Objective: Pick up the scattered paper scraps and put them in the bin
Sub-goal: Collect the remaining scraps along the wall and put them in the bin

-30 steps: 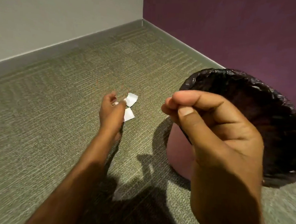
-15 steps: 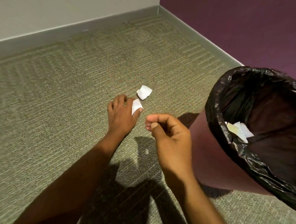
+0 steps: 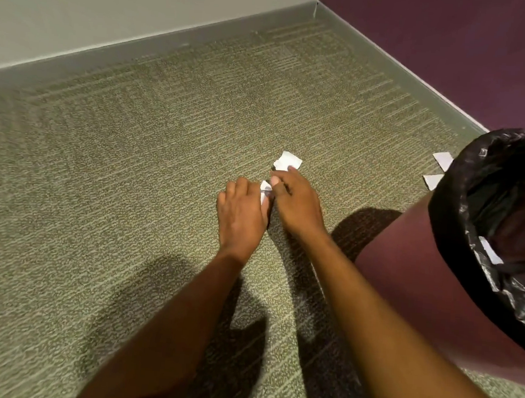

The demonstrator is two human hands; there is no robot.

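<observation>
My left hand (image 3: 241, 213) rests low on the carpet, shut on a small white paper scrap (image 3: 264, 192) that shows between its thumb and fingers. My right hand (image 3: 296, 202) is pressed close beside it. Its fingertips touch the near edge of a second white scrap (image 3: 288, 161), which lies flat on the carpet. The bin (image 3: 404, 289) stands at the right, maroon with a black liner (image 3: 450, 212). White scraps (image 3: 491, 253) lie inside it.
Two more white scraps (image 3: 442, 158) (image 3: 432, 180) lie on the carpet behind the bin's far side. A grey skirting board (image 3: 172, 41) runs along the white wall, and a purple wall (image 3: 452, 41) meets it at the corner.
My right hand has moved from mid-air down and forward to the far scrap on the carpet. My left hand has stayed on its scrap. The view has shifted, showing scraps behind the bin.
</observation>
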